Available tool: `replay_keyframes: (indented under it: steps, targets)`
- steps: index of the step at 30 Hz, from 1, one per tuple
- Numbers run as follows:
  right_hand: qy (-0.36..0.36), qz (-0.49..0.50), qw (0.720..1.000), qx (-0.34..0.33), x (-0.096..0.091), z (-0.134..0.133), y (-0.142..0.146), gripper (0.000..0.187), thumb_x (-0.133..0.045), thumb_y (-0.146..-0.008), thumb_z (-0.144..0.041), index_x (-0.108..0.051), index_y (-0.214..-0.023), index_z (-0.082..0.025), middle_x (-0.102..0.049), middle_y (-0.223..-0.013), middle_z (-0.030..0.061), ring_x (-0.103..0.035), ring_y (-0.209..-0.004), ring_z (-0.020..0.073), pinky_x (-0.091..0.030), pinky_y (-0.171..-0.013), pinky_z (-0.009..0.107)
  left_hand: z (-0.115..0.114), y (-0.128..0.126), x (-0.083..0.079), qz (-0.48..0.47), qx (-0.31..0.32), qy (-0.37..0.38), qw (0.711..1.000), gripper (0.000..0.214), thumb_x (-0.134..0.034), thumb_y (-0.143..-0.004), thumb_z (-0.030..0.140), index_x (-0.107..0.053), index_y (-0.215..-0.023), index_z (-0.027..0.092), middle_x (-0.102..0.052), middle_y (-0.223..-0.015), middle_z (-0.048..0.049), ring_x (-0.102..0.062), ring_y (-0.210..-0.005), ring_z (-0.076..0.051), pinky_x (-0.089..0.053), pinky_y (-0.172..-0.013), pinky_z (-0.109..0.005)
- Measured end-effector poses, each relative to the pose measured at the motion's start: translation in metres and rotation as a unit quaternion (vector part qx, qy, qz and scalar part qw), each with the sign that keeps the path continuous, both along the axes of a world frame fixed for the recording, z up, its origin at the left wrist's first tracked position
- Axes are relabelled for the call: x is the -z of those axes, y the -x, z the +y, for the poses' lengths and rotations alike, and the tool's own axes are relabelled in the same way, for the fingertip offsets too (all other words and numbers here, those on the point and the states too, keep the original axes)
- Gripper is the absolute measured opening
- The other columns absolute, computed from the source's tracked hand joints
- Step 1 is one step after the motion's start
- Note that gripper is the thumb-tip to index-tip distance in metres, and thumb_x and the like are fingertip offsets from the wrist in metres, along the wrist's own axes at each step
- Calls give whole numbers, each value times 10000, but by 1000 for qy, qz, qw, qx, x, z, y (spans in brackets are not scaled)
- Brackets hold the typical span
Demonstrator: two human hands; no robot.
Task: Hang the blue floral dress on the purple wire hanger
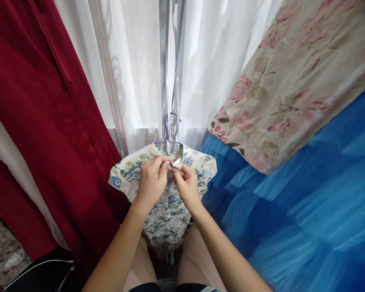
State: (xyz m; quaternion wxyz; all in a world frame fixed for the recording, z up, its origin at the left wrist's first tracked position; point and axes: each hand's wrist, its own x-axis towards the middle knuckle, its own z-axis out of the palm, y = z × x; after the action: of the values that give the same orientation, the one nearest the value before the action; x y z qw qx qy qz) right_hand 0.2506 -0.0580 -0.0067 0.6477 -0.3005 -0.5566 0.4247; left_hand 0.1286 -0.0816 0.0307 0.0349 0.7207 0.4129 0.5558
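Observation:
A white garment with a blue and yellow-green floral print (pixel 167 215) hangs on a purple hanger (pixel 166 129) in front of me. My left hand (pixel 153 176) pinches the edge of its neckline near the middle, thumb and forefinger closed. Right beside it, my right hand (pixel 186 183) pinches the same neckline edge, the fingertips of both hands almost touching. A small dark bit shows between the fingertips, too small to name. Part of the collar (pixel 178 156) folds open above my right hand and shows its pale inside.
Deep red cloth (pixel 57 121) hangs on the left. White curtains (pixel 134 61) fill the back, with grey ribbon-like strips (pixel 172 61) between them. To the right hang a pink-flowered beige cloth (pixel 280 97) and blue tulle (pixel 307 194). A black item with white edging (pixel 42 271) lies lower left.

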Motion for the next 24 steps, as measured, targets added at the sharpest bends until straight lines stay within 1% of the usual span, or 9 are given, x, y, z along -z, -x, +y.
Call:
replay_keyframes:
  steps: [4,8,11,13,15,17,19,21,24]
  targets:
    - [8,24,1000,-15,5,6,3,265,-635,-835,-386,-491,-708,-203,-338,-529,-87,-264,-479,78,-211,-483,229,3,-5,-1,-91,15,6,996,182,-503,-979,252,-666,-1015,180,-701,-838,-30,-673,-833,-171,-503,-806,-294]
    - [-4,23,999,-22,12,7,4,322,-653,-847,-414,-484,-677,-199,-350,-506,-85,-260,-472,75,-200,-482,231,4,-2,-8,-202,32,-8,979,187,-532,-967,296,-671,-980,172,-678,-830,-36,-659,-783,-149,-501,-754,-253]
    - [5,8,999,-32,24,5,0,313,-652,-861,-411,-504,-689,-196,-360,-510,-81,-256,-468,74,-186,-474,234,7,14,-14,-245,7,-27,969,176,-573,-944,292,-692,-968,164,-679,-820,-36,-647,-777,-139,-484,-746,-231]
    - [10,-1,999,-43,34,3,-5,300,-643,-877,-395,-511,-696,-195,-361,-520,-78,-262,-475,75,-186,-476,236,14,33,-14,-298,3,-32,954,157,-616,-913,273,-709,-968,158,-680,-812,-31,-638,-778,-132,-478,-742,-215]
    - [5,-14,999,-51,43,-2,-11,290,-632,-894,-373,-515,-702,-190,-374,-539,-72,-278,-490,76,-195,-484,238,22,59,-10,-378,32,-17,925,133,-668,-866,237,-725,-946,148,-674,-791,-19,-628,-766,-116,-477,-756,-198]
    - [2,-32,998,-60,52,-8,-16,287,-628,-904,-359,-520,-704,-184,-397,-554,-65,-296,-502,75,-207,-493,238,31,87,-2,-459,70,7,886,112,-698,-819,185,-735,-908,128,-669,-768,-14,-621,-750,-99,-481,-781,-185]
    - [17,-47,996,-74,60,-14,-18,287,-628,-906,-363,-531,-708,-179,-419,-552,-59,-317,-499,74,-220,-492,236,41,113,10,-523,94,32,847,99,-689,-799,130,-734,-884,107,-669,-749,-16,-624,-729,-90,-492,-785,-181]
    - [43,-45,994,-88,68,-19,-17,290,-637,-895,-376,-541,-706,-178,-426,-528,-61,-328,-475,72,-228,-476,230,50,134,24,-583,96,52,805,107,-642,-812,74,-724,-877,98,-662,-717,-13,-631,-701,-85,-509,-776,-183]
    - [77,-18,992,-103,78,-18,-17,287,-670,-858,-385,-562,-693,-177,-428,-481,-66,-333,-432,67,-230,-447,217,66,147,50,-679,112,131,714,174,-541,-871,26,-699,-869,98,-635,-657,0,-642,-659,-79,-529,-767,-184]
